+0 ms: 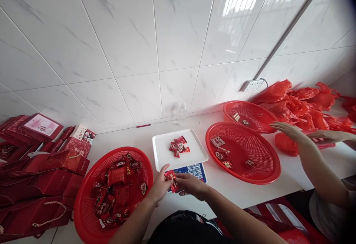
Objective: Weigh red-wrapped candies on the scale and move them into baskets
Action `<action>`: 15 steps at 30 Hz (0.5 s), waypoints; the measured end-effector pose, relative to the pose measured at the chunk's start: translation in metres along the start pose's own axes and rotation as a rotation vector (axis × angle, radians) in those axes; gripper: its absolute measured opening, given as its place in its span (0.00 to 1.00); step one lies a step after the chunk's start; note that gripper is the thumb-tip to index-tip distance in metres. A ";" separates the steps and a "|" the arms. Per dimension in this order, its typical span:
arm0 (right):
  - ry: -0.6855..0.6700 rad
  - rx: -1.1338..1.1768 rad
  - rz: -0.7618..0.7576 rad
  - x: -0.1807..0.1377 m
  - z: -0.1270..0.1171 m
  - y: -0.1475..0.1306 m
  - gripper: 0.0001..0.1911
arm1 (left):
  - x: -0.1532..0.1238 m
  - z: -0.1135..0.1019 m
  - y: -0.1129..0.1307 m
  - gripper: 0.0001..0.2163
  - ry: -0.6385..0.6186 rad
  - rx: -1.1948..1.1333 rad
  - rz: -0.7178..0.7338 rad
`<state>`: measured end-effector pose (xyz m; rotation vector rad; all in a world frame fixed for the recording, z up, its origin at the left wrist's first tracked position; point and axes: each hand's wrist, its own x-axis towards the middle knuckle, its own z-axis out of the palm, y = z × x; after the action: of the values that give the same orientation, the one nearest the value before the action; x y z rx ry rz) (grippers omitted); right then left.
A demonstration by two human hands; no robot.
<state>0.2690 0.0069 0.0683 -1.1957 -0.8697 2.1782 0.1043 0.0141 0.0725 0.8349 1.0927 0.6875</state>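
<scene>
Both my hands meet in front of a kitchen scale, whose keypad [198, 170] is partly behind them. My left hand [159, 187] and my right hand [193, 185] pinch a small red wrapped candy [171, 180] with gold print between their fingers. On the scale's white tray [159, 153] lies a little pile of red wrapped candies [179, 146]. Close to my left forearm stands a red plastic basket [80, 203] with many red candy packets [116, 188] in it. Another red basket [261, 157], to the right of the tray, holds several scattered packets [222, 151].
Red gift boxes [50, 177] are stacked at the left. A third red basket [261, 116] stands behind the right one, near red plastic bags [300, 103]. A co-worker's arms [314, 158] reach in from the right. By the wall are a clear bottle [182, 115] and a power strip [252, 85].
</scene>
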 end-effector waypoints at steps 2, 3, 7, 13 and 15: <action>0.016 -0.033 0.015 -0.003 0.003 0.004 0.19 | -0.004 0.003 -0.006 0.25 0.010 0.133 0.046; 0.019 -0.055 0.022 -0.004 0.004 0.005 0.18 | -0.006 0.004 -0.008 0.22 -0.001 0.170 0.061; 0.011 -0.227 -0.011 -0.013 0.004 0.008 0.16 | -0.015 0.003 -0.011 0.15 -0.034 0.211 0.099; 0.091 -0.371 0.007 -0.024 -0.006 0.012 0.19 | -0.012 -0.066 -0.018 0.10 0.429 0.304 0.217; 0.091 -0.352 0.026 -0.026 -0.009 0.014 0.20 | -0.009 -0.096 -0.027 0.08 0.560 0.499 0.136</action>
<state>0.2872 -0.0173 0.0687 -1.4642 -1.2406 2.0256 0.0124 0.0155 0.0319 1.1864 1.7695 0.7996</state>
